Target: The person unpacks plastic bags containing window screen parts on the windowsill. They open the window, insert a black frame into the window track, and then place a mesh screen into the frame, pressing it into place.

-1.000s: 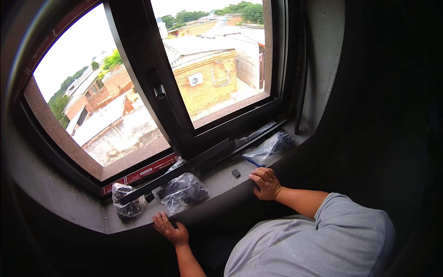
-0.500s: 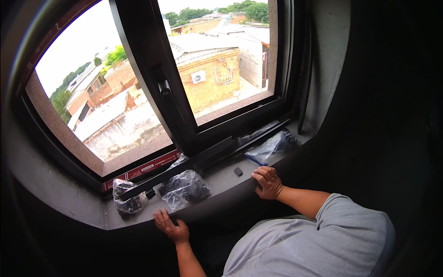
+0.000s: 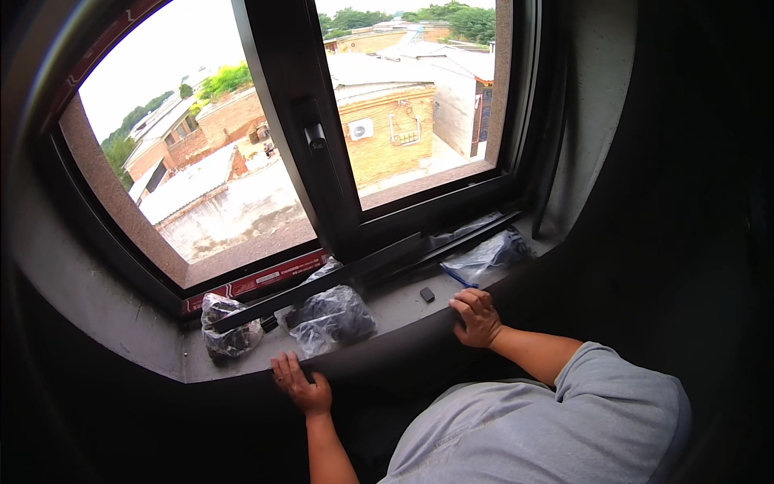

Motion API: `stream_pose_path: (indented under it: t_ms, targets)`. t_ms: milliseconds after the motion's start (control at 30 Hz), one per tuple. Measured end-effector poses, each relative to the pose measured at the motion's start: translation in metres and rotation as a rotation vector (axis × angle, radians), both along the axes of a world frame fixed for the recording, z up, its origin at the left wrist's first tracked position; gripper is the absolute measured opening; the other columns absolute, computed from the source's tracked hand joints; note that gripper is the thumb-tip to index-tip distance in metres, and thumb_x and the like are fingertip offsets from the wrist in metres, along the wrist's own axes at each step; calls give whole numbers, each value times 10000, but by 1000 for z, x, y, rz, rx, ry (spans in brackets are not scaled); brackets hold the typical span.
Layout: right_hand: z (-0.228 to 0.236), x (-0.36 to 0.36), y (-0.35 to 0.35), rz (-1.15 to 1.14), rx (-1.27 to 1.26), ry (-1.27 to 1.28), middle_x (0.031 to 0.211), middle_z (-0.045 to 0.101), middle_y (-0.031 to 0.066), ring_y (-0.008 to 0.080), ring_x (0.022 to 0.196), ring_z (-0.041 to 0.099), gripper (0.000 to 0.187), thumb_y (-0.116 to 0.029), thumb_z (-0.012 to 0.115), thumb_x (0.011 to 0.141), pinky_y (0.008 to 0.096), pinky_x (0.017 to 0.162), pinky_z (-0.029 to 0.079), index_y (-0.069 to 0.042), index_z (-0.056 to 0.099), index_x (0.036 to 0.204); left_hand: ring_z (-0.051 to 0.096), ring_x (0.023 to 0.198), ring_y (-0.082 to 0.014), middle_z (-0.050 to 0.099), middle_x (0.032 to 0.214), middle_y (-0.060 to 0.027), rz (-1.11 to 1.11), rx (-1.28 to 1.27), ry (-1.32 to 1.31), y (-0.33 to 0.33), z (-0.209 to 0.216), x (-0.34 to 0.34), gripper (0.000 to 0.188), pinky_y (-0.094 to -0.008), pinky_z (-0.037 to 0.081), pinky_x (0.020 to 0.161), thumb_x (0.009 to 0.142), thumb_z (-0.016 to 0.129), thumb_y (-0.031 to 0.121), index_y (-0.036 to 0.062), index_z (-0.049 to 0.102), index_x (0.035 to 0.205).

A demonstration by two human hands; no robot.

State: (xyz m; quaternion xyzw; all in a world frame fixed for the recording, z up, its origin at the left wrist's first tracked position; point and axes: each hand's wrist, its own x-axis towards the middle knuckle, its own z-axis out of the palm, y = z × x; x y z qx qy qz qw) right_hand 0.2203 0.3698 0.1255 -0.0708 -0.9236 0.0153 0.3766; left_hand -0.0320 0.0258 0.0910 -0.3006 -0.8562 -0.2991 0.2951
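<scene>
My left hand (image 3: pixel 302 385) rests on the front edge of the window sill (image 3: pixel 403 316), holding nothing, with its thumb apart from the fingers. Just beyond it lies a clear plastic bag (image 3: pixel 334 316) with dark contents. On the same edge, farther right, sits my right hand (image 3: pixel 477 316), its fingers bent over the sill and its thumb apart, with nothing seen in it. Near its fingertips are a small dark block (image 3: pixel 427 294) and a clear zip bag (image 3: pixel 492 254) with a blue closure. Another plastic bag (image 3: pixel 230 327) stands at the sill's left end.
Long dark strips (image 3: pixel 355 274) lie along the sill, partly across the bags. Behind it rises a dark-framed window with an upright handle (image 3: pixel 316 139). Red protective film (image 3: pixel 258 278) covers part of the lower frame. A thin dark strip (image 3: pixel 556 153) leans at the right reveal.
The view has shifted, so the window and the things on the sill appear farther right and a little higher. Both hands stay on the sill edge, with little change in pose.
</scene>
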Motion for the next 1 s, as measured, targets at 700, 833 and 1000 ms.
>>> stream_pose_path:
  t_ms: [700, 833, 1000]
  targets:
    - [-2, -8, -1, 10, 19, -10, 1280, 516, 109, 315, 1249, 482, 650, -136, 733, 656, 447, 1066, 375, -97, 540, 1275, 348, 1451, -441, 493, 1482, -211, -4, 18, 14, -7, 2, -3, 600, -572, 227, 1199, 790, 611, 117, 3, 554, 1377]
    - [2, -7, -4, 32, 24, -37, 1278, 515, 139, 347, 1246, 480, 628, -82, 705, 653, 464, 1067, 370, -68, 542, 1259, 327, 1462, -443, 468, 1499, -214, -5, 47, -26, -7, -5, 1, 626, -599, 248, 1170, 790, 633, 130, 37, 544, 1402]
    - [-9, 9, 2, -33, 113, -22, 1302, 552, 201, 383, 1269, 490, 546, -78, 634, 770, 515, 1124, 345, 3, 550, 1304, 321, 1483, -369, 443, 1541, -164, -9, 89, -223, 4, 19, 26, 621, -542, 263, 1188, 823, 653, 164, 79, 529, 1425]
